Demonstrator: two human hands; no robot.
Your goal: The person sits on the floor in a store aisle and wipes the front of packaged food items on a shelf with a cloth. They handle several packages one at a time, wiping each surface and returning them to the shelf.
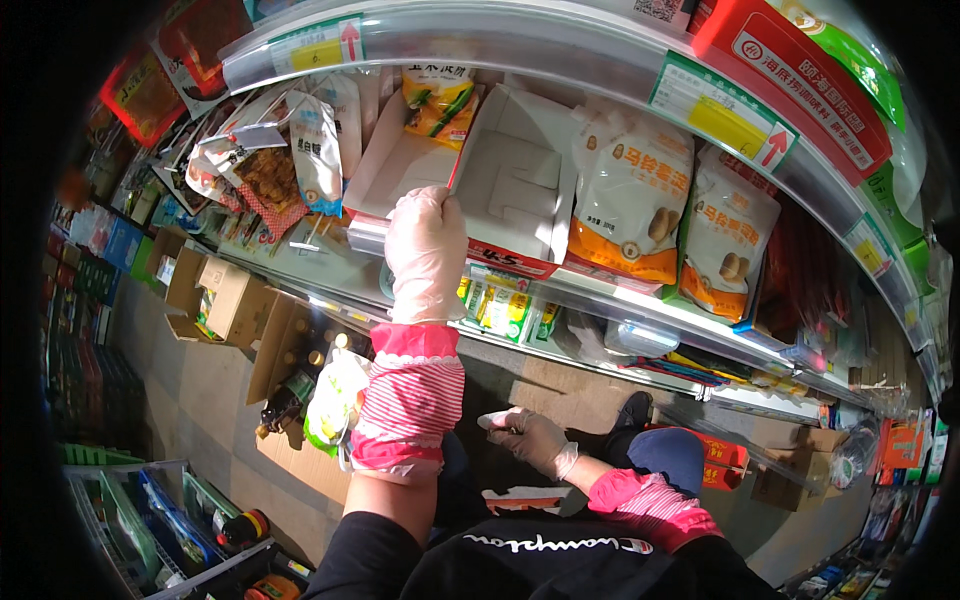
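My left hand (426, 251), in a thin pale glove, is closed at the front corner of a white cardboard display box (409, 169) on the shelf. A yellow packet (441, 105) stands at the back of that box. Right beside it is a second display box (517, 169) with a red front, its bare inside showing. My right hand (534, 442), gloved too, hangs low in front of my body. Its fingers are loosely curled, one reaching out, and nothing shows in it. A white and green plastic packet (337, 401) is against my left sleeve.
White and orange starch pouches (634, 191) fill the boxes to the right. Snack bags (266, 180) hang on hooks at left. A shelf rail (510, 45) curves overhead. Open cartons (232, 300), one with bottles (307, 352), and a divided crate (150, 517) stand lower left.
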